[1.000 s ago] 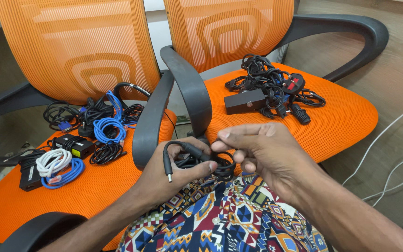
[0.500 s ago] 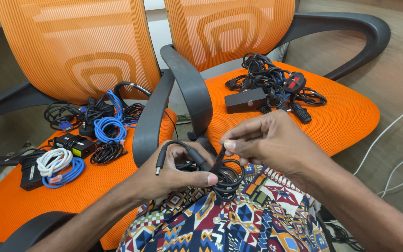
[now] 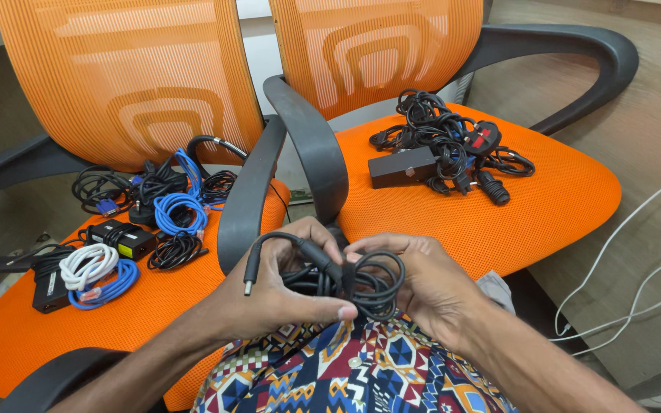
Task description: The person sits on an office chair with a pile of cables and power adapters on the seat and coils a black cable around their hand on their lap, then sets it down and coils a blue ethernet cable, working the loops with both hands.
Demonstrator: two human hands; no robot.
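Black coiled cable [image 3: 361, 279]: held at lower centre of the frame, gripped closed by the left hand [image 3: 281, 294] and right hand [image 3: 430, 287]; plug end [image 3: 249, 277] projecting left. Risk judged: coil springing loose if the grip slackens. Sorted cables [image 3: 139, 222] lie at left, tangled pile [image 3: 445, 149] at upper right.

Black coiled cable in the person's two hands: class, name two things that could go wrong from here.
1. The black cable is gripped only loosely by the left hand and right hand, so its loops might spring apart.
2. Its free plug end sticks out leftwards and could snag the chair armrest right beside it.
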